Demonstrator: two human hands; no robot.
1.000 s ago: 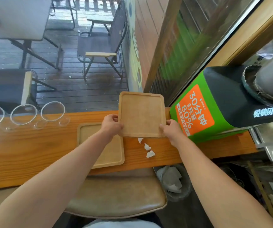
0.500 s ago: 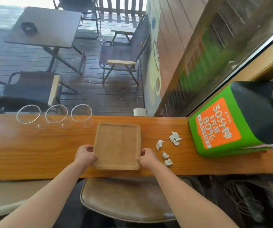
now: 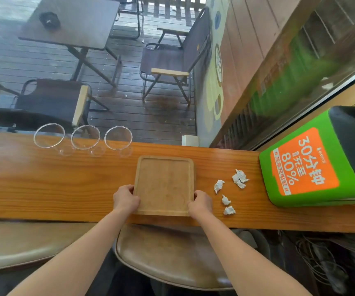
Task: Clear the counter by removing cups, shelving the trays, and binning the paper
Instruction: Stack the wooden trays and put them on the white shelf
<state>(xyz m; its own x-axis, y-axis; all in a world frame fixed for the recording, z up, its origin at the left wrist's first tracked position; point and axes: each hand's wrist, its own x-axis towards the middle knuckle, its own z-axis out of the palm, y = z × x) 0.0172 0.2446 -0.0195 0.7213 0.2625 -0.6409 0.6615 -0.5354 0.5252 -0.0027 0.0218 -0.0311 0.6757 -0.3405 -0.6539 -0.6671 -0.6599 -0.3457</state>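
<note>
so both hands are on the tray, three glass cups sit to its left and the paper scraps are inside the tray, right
Not quite. The head view shows the paper scraps lying on the bare counter to the right of the tray, not inside it; the tray's top is empty. The rest holds: the left hand and right hand grip the tray's near corners, and three glass cups stand to its left.

Matt wooden tray (image 3: 163, 184); glossy varnished wood counter (image 3: 44, 189); clear glass cups (image 3: 84, 138); crumpled paper (image 3: 239, 178).

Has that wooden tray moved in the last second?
Yes. The wooden tray, held by the left hand and right hand, went left, away from the green box, onto the other tray.
</note>
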